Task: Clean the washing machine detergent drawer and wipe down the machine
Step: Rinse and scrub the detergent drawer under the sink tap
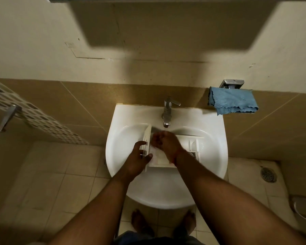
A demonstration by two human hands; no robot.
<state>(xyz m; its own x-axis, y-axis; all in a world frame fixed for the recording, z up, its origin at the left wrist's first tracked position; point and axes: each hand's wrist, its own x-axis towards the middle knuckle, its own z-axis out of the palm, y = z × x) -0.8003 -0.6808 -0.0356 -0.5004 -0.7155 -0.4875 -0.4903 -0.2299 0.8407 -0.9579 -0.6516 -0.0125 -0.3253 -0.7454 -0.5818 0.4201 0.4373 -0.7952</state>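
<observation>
- White detergent drawer [168, 160] lying across the basin of the white wash basin [124, 175], front panel at the left, compartments running to the right.
- Left hand [140, 156] at the drawer's left end, grip holding the front panel: fingers curled over its far side, thumb on the near side.
- Right hand [163, 143] over the middle of the drawer, just below the tap spout, fingers bent down into a compartment; blurred, so cannot tell whether that grip holds anything.
- Smaller compartments with inner dividers visible at the drawer's right end, right of the right wrist.
- Chrome tap [167, 112] at the far edge of the basin, lever pointing right; running water not discernible.
- Blue microfibre cloth [232, 101] draped over the tile ledge on the wall, far right of the basin, just below a metal wall fitting [232, 84].
- Metal handle [7, 117] and a spotted patterned surface [37, 117] at the left.
- Round floor drain [268, 174] in the tiled floor at the right; a round metal object [303, 208] at the near right edge, partly cut off.
- Bare feet [140, 221] on the floor tiles beneath the basin's near rim.
</observation>
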